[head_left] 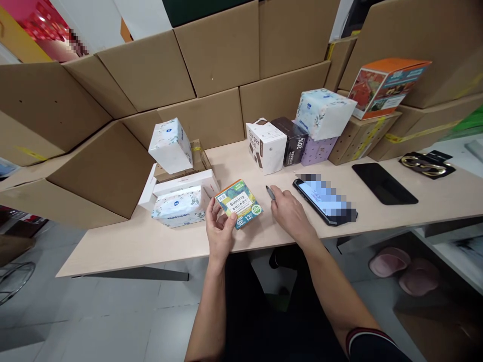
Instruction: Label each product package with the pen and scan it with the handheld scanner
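At centre frame, the Binking box (239,202) is in the left hand (219,232), over the counter (124,245). To its left lies one tissue pack (179,207) — behind it, a second pack (171,146) on a carton (201,155). To its right are the pen (270,192), in the right hand (290,213), and the phone (319,197). Cardboard boxes (219,55) stand behind, across the upper frame.

Perhaps a stockroom (cartons (219,53) behind the table (113,246))
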Action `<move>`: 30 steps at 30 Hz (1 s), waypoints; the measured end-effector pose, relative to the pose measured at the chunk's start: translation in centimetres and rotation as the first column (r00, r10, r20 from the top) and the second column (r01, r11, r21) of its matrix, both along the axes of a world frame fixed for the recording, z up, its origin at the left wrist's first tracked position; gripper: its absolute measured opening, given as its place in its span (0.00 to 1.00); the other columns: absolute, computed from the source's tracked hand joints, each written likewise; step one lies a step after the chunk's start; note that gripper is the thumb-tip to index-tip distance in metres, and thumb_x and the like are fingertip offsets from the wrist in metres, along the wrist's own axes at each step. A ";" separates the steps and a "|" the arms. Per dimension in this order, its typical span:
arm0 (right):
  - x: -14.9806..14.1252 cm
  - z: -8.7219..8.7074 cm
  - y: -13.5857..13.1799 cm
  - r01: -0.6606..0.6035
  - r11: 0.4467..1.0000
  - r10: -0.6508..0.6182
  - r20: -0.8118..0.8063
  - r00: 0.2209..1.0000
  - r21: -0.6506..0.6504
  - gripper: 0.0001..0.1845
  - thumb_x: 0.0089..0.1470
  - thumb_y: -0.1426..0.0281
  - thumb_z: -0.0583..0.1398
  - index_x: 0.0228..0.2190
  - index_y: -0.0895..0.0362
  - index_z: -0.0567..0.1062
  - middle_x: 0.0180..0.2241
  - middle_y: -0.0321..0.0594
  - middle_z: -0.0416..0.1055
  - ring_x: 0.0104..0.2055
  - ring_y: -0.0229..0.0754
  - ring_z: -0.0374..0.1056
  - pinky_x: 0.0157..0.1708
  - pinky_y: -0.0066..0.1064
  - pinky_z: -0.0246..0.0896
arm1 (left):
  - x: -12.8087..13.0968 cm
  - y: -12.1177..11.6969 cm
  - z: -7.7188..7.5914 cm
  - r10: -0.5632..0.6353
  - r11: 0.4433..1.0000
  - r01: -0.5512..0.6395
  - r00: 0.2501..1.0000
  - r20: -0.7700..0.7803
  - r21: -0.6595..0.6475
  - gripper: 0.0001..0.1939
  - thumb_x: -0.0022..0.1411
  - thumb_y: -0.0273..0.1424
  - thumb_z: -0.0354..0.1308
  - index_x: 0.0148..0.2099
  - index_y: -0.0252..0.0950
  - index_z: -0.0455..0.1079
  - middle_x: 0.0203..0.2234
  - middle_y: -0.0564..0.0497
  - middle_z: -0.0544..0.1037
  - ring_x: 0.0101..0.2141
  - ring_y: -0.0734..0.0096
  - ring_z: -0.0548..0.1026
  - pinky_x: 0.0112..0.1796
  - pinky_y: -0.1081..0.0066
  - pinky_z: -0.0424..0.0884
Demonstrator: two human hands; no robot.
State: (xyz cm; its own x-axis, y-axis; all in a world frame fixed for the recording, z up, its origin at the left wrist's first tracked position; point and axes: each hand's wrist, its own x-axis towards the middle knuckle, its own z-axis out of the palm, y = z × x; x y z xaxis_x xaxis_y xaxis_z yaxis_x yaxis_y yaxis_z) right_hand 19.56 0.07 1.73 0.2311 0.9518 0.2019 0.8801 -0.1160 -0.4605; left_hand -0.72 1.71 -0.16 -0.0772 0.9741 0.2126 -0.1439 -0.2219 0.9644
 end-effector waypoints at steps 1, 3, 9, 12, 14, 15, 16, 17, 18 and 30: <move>0.2 -0.2 0.2 0.006 0.998 -0.001 -0.079 0.997 0.058 0.26 0.61 0.73 0.49 0.59 0.61 0.67 0.40 0.53 0.70 0.41 0.52 0.70 0.42 0.45 0.67 | 0.1 0.0 0.1 0.007 1.000 -0.007 1.000 -0.022 0.005 0.42 0.53 0.44 0.70 0.65 0.44 0.58 0.58 0.40 0.71 0.52 0.58 0.76 0.48 0.62 0.76; 0.5 -0.7 0.4 0.038 0.978 0.033 -0.335 0.942 0.204 0.25 0.61 0.70 0.51 0.58 0.59 0.67 0.40 0.49 0.70 0.38 0.48 0.71 0.41 0.44 0.69 | 0.3 -0.1 0.3 0.012 1.000 -0.011 0.999 -0.037 0.010 0.42 0.52 0.44 0.71 0.65 0.44 0.58 0.57 0.40 0.71 0.51 0.59 0.77 0.47 0.62 0.76; -0.2 -1.2 0.0 0.163 0.941 0.180 -0.848 0.498 0.296 0.24 0.57 0.59 0.58 0.52 0.56 0.71 0.37 0.38 0.69 0.25 0.33 0.64 0.23 0.29 0.63 | 0.8 -0.4 0.8 -0.006 0.999 0.008 0.999 -0.053 0.038 0.41 0.53 0.44 0.70 0.65 0.43 0.58 0.58 0.40 0.70 0.47 0.62 0.78 0.47 0.62 0.77; -1.0 -0.8 -0.8 0.160 0.944 0.186 -0.867 0.463 0.288 0.23 0.54 0.57 0.62 0.48 0.55 0.73 0.37 0.38 0.72 0.24 0.32 0.62 0.22 0.28 0.61 | 1.0 -0.5 1.0 -0.012 0.999 0.015 0.996 -0.089 0.031 0.42 0.53 0.45 0.70 0.66 0.44 0.57 0.59 0.39 0.69 0.44 0.63 0.79 0.45 0.62 0.77; -1.4 -0.5 -1.3 0.155 0.941 0.178 -0.833 0.524 0.299 0.19 0.53 0.57 0.63 0.43 0.55 0.75 0.35 0.37 0.73 0.24 0.33 0.62 0.25 0.29 0.63 | 1.1 -0.6 1.1 -0.006 0.999 0.009 0.994 -0.113 0.032 0.42 0.54 0.46 0.69 0.66 0.44 0.58 0.60 0.39 0.69 0.45 0.62 0.79 0.45 0.63 0.77; -1.5 -0.4 -1.5 0.145 0.936 0.187 -0.801 0.569 0.322 0.17 0.54 0.57 0.63 0.40 0.55 0.76 0.34 0.37 0.74 0.25 0.34 0.63 0.26 0.30 0.65 | 1.1 -0.6 1.1 -0.003 0.999 0.007 0.993 -0.121 0.036 0.42 0.54 0.47 0.69 0.65 0.44 0.58 0.60 0.39 0.69 0.45 0.62 0.79 0.46 0.62 0.77; -1.6 -0.4 -1.7 0.126 0.927 0.209 -0.762 0.613 0.355 0.14 0.55 0.58 0.63 0.38 0.55 0.76 0.34 0.38 0.74 0.26 0.34 0.65 0.28 0.31 0.66 | 1.2 -0.6 1.2 -0.003 0.999 0.008 0.992 -0.125 0.038 0.41 0.54 0.47 0.69 0.65 0.43 0.58 0.60 0.39 0.69 0.46 0.61 0.79 0.46 0.62 0.77; -1.7 -0.4 -1.9 0.097 0.915 0.241 -0.721 0.650 0.393 0.13 0.55 0.58 0.62 0.37 0.54 0.77 0.36 0.39 0.75 0.28 0.36 0.67 0.30 0.32 0.67 | 1.2 -0.6 1.2 -0.003 0.999 0.009 0.992 -0.127 0.041 0.41 0.54 0.47 0.69 0.65 0.43 0.59 0.60 0.39 0.69 0.46 0.61 0.79 0.47 0.62 0.77; -1.8 -0.4 -1.9 0.059 0.902 0.280 -0.681 0.677 0.429 0.12 0.56 0.59 0.61 0.37 0.54 0.78 0.39 0.41 0.76 0.32 0.38 0.70 0.31 0.33 0.68 | 1.2 -0.6 1.2 -0.005 0.999 0.011 0.992 -0.128 0.044 0.41 0.54 0.47 0.69 0.65 0.43 0.59 0.60 0.39 0.69 0.46 0.60 0.79 0.47 0.61 0.77; -2.2 -0.9 -1.9 -0.102 0.919 0.327 -0.593 0.736 0.380 0.24 0.57 0.55 0.62 0.50 0.55 0.74 0.53 0.48 0.74 0.46 0.47 0.73 0.36 0.36 0.72 | 0.3 -0.5 0.1 0.028 0.992 -0.027 1.000 -0.007 0.126 0.24 0.63 0.42 0.63 0.59 0.42 0.69 0.57 0.44 0.74 0.55 0.61 0.75 0.54 0.63 0.73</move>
